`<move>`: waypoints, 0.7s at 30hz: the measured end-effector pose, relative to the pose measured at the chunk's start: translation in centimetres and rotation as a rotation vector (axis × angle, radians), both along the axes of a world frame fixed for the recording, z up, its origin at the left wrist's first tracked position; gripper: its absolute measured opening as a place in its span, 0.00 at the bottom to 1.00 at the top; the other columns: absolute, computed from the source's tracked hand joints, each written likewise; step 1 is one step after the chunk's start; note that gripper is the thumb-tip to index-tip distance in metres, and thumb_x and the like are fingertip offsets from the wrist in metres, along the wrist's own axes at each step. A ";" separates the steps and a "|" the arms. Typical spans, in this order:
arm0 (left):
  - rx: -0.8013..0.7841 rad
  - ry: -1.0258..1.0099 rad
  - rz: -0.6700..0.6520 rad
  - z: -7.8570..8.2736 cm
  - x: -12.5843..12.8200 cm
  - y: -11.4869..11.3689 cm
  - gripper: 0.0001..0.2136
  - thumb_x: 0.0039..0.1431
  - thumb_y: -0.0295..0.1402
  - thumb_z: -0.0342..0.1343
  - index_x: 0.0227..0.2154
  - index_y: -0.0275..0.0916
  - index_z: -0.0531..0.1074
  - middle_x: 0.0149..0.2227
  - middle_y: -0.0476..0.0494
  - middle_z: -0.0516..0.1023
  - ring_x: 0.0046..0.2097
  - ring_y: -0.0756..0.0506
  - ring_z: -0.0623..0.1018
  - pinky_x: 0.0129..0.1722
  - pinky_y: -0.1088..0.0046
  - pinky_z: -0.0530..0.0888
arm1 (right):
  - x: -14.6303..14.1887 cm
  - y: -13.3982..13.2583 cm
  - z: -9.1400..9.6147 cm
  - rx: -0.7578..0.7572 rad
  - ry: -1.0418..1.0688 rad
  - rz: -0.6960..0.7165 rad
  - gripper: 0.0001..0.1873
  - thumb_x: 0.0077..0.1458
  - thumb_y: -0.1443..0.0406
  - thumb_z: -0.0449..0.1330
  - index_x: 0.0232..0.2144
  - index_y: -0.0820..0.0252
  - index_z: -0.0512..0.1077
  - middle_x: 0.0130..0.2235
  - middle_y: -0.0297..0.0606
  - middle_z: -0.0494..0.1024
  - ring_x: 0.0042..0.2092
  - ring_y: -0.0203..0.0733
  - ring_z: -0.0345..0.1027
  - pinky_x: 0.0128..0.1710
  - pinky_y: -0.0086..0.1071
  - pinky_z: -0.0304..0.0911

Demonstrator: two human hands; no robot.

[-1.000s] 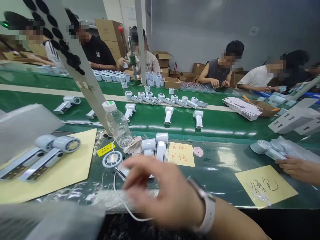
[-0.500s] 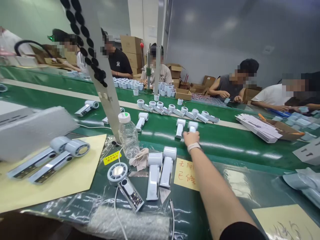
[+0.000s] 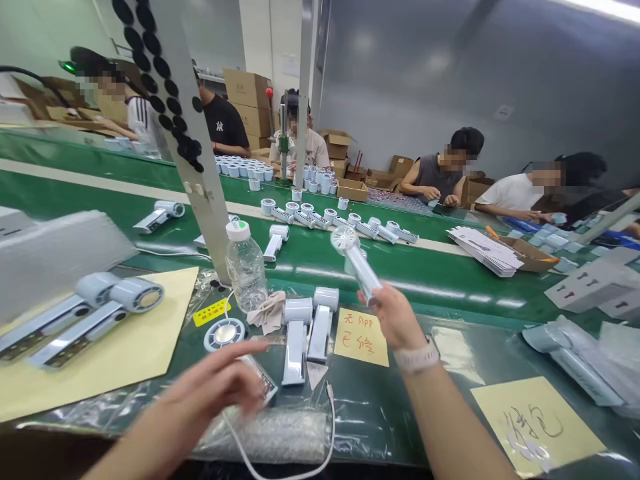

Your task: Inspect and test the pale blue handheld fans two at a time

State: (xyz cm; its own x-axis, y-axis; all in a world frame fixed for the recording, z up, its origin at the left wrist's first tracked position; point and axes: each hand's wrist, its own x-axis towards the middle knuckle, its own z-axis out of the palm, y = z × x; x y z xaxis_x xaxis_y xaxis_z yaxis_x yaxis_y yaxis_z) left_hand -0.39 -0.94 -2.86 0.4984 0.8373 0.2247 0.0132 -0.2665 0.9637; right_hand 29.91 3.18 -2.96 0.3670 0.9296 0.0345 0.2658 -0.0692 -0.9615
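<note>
Green conveyor worktop (image 3: 425, 267) runs across a factory room stacked with cardboard cartons (image 3: 245, 110), with co-workers seated along its far side. The right hand (image 3: 395, 319) raises a slim white handheld fan (image 3: 357, 263) above the belt, its fingers (image 3: 385, 300) closed around the handle and the round head angled up and away. The left hand (image 3: 210, 393) stays low with its fingers (image 3: 235, 360) spread and holding nothing, just over a second white fan (image 3: 224, 335) lying flat on clear plastic. Whether they touch it is hidden. Just beyond stand two more white fans (image 3: 305, 333), side by side, and two others rest on a yellow paper sheet (image 3: 165, 313). A long row of fans (image 3: 370, 230) lies farther along the belt.
</note>
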 end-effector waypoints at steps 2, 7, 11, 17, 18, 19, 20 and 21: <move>-0.386 -0.345 -0.059 -0.6 4.0 0.0 0.19 0.65 0.42 0.52 0.58 0.52 0.69 0.53 0.41 0.80 0.52 0.39 0.79 0.52 0.58 0.76 | -2.5 -4.4 0.1 0.068 0.010 0.082 0.24 0.53 0.55 0.61 0.48 0.64 0.75 0.53 0.51 0.77 0.52 0.55 0.72 0.53 0.47 0.67; -0.768 -0.741 0.073 0.0 9.7 -0.4 0.24 0.48 0.53 0.64 0.43 0.43 0.80 0.49 0.40 0.83 0.57 0.34 0.75 0.58 0.57 0.72 | -7.7 -12.1 0.6 0.146 -0.386 0.254 0.31 0.42 0.63 0.68 0.52 0.58 0.75 0.71 0.50 0.49 0.69 0.65 0.43 0.65 0.57 0.46; -0.938 -0.632 0.042 -1.2 6.9 -0.3 0.25 0.39 0.56 0.68 0.33 0.40 0.83 0.37 0.40 0.86 0.49 0.32 0.81 0.53 0.57 0.76 | -8.2 -12.9 0.8 0.081 -0.231 0.416 0.22 0.43 0.62 0.68 0.44 0.54 0.77 0.68 0.49 0.58 0.65 0.61 0.57 0.60 0.52 0.57; -0.807 -0.691 0.058 -3.1 2.2 -0.6 0.25 0.48 0.61 0.57 0.32 0.44 0.83 0.40 0.41 0.86 0.43 0.34 0.84 0.45 0.58 0.80 | -8.5 -9.1 -3.9 -0.098 -0.566 0.170 0.04 0.48 0.70 0.57 0.26 0.56 0.65 0.32 0.46 0.76 0.38 0.56 0.71 0.39 0.48 0.66; -0.760 -0.707 0.061 -2.6 2.0 -0.6 0.25 0.47 0.61 0.58 0.31 0.43 0.83 0.41 0.40 0.86 0.43 0.35 0.84 0.44 0.60 0.81 | -8.9 -8.7 -4.8 -0.072 -0.627 0.162 0.06 0.45 0.72 0.56 0.25 0.56 0.64 0.33 0.48 0.75 0.39 0.58 0.70 0.41 0.50 0.65; -0.718 -0.722 0.058 -2.0 1.9 -0.5 0.25 0.45 0.61 0.60 0.31 0.43 0.83 0.42 0.40 0.86 0.43 0.35 0.84 0.43 0.61 0.81 | -9.3 -8.7 -5.5 -0.041 -0.633 0.190 0.07 0.45 0.73 0.55 0.24 0.56 0.63 0.34 0.48 0.75 0.40 0.57 0.70 0.41 0.49 0.64; -0.686 -0.738 0.052 -1.3 2.0 -0.5 0.26 0.43 0.61 0.61 0.30 0.43 0.82 0.42 0.40 0.85 0.43 0.35 0.84 0.43 0.62 0.81 | -9.7 -8.8 -5.9 -0.015 -0.609 0.234 0.07 0.47 0.73 0.53 0.25 0.56 0.63 0.33 0.45 0.75 0.38 0.54 0.70 0.40 0.47 0.64; -0.669 -0.749 0.041 -0.5 2.1 -0.4 0.25 0.42 0.61 0.62 0.30 0.43 0.82 0.42 0.41 0.85 0.43 0.36 0.83 0.44 0.62 0.80 | -10.0 -9.1 -6.2 -0.003 -0.553 0.285 0.06 0.50 0.72 0.52 0.26 0.56 0.63 0.31 0.42 0.75 0.36 0.50 0.71 0.38 0.42 0.65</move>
State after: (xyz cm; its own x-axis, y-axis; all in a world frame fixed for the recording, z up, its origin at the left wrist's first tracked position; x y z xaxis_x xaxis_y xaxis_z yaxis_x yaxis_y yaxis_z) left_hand 1.72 -1.32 -3.39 0.3889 0.9197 -0.0542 -0.6611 0.3195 0.6788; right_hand 19.91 -5.96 -9.14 0.0329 0.9887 0.1461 0.7329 0.0755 -0.6762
